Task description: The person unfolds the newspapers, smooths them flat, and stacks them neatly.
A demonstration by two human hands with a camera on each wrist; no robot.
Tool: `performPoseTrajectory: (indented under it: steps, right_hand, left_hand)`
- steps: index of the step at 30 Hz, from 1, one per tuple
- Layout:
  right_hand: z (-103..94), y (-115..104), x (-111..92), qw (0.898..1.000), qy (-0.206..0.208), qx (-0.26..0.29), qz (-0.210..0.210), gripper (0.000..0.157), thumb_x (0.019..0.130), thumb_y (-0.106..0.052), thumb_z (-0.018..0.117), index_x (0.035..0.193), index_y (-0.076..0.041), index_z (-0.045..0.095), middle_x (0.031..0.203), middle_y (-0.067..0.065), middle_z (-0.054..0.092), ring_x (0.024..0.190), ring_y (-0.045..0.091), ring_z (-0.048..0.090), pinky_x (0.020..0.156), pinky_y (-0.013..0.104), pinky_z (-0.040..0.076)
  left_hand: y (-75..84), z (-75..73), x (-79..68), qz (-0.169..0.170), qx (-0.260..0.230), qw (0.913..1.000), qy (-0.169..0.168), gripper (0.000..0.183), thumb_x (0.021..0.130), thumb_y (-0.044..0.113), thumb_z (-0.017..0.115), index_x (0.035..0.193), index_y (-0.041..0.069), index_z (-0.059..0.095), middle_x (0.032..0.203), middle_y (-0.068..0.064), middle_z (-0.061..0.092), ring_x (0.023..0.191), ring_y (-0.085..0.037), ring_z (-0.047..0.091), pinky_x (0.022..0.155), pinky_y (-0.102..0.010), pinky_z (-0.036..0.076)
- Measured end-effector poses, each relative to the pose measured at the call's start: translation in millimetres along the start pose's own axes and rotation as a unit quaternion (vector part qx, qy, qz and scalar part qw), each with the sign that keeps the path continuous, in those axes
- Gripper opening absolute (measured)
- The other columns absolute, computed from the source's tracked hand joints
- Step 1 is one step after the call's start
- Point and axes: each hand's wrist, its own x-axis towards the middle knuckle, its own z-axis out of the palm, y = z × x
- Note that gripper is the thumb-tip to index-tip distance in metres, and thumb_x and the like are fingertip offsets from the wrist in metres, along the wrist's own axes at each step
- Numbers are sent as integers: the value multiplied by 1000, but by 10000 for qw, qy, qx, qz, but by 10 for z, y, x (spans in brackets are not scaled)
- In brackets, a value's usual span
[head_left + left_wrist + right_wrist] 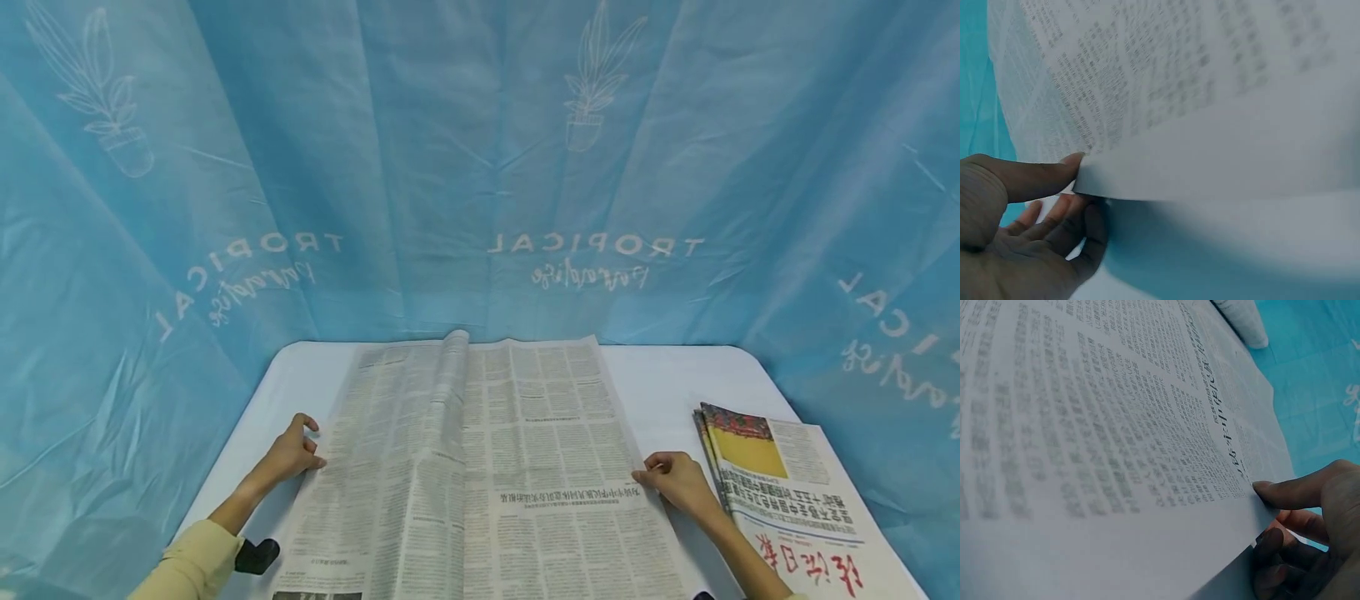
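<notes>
An opened newspaper point(547, 450) lies spread over the white table, its dense columns of print facing up. Near its middle a raised, curling fold point(447, 392) runs from front to back. On the left side, my left hand point(288, 450) pinches the paper's margin. The left wrist view has the thumb point(1044, 179) on top of the sheet and the fingers underneath. My right hand point(681, 483) pinches the opposite edge, level with a bold headline. In the right wrist view, that thumb point(1297, 489) presses on the page while curled fingers sit below the edge.
Folded newspapers point(798, 500) with red lettering and a yellow picture lie stacked at the table's right. The white table point(660, 375) has rounded far corners. A blue printed curtain point(450, 167) hangs behind and along both sides.
</notes>
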Motion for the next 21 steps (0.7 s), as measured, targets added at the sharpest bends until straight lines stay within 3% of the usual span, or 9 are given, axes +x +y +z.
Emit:
performPoseTrajectory:
  steps: [5, 8, 12, 16, 21]
  right_hand:
    - [-7, -17, -1, 9994, 35, -321, -144, 21, 82, -20, 75, 83, 0, 68, 66, 2, 62, 60, 16, 50, 54, 28, 38]
    - [-11, -23, 2, 9991, 22, -403, -134, 20, 81, -18, 74, 82, 0, 68, 67, 2, 62, 62, 16, 51, 56, 29, 39]
    - [-24, -1, 10, 9986, 71, -500, -165, 17, 81, -17, 74, 79, 0, 67, 66, 2, 61, 61, 16, 50, 55, 30, 38]
    - [-75, 65, 24, 9980, 181, -564, -233, 18, 82, -16, 73, 79, 0, 69, 66, 3, 62, 60, 16, 51, 55, 30, 39]
    - [-159, 144, 22, 9985, 172, -489, -160, 20, 85, -17, 71, 82, 3, 69, 69, 4, 64, 63, 16, 53, 58, 31, 40]
  left_hand:
    - [-139, -56, -34, 203, 357, 9984, 379, 23, 78, -9, 68, 94, -9, 52, 77, -12, 51, 69, -22, 48, 59, -32, 39]
    - [-219, -76, -20, 298, 644, 9960, 540, 8, 80, -9, 65, 88, -9, 63, 83, -19, 60, 76, -27, 55, 61, -35, 45]
    - [-301, -116, -1, 354, 838, 9932, 726, 15, 82, -9, 61, 94, -12, 67, 100, -32, 65, 84, -34, 61, 66, -41, 49]
    - [-379, -182, -10, 303, 821, 9923, 881, 22, 83, -4, 63, 101, -17, 65, 106, -36, 62, 90, -42, 61, 73, -47, 50]
    - [-463, -300, -83, -245, 954, 9898, 1027, 38, 88, 14, 67, 108, -18, 61, 112, -37, 60, 101, -51, 58, 78, -54, 49]
